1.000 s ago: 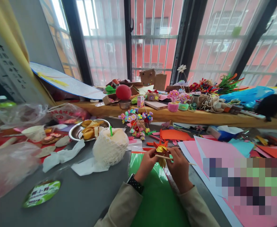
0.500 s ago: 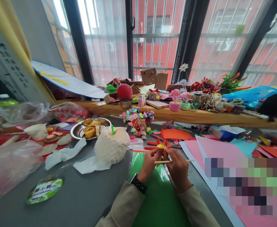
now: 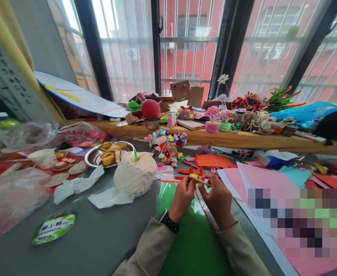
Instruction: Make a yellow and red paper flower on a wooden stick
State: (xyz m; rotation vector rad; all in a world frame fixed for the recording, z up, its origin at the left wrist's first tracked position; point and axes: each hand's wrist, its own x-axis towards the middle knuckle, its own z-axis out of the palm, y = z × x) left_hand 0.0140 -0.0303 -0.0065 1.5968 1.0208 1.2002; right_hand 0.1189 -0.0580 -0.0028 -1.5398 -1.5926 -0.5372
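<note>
My left hand is closed, with its fingertips pinching a small paper flower that has a yellow centre and orange-red petals. My right hand is closed on a thin wooden stick. One end of the stick lies at the yellow centre, and the other end sticks out to the right below my knuckles. Both hands are held close together over a glossy green sheet on the grey table. My fingers hide much of the flower.
To the left stand a netted coconut with a green straw, crumpled tissue and a metal bowl with peels. Pink paper lies to the right. A bunch of small flowers and orange paper are behind my hands.
The stick has swung from nearly level below the flower to a slant, its left end now up at the yellow centre. My right hand has turned slightly; my left hand keeps its pinch.
</note>
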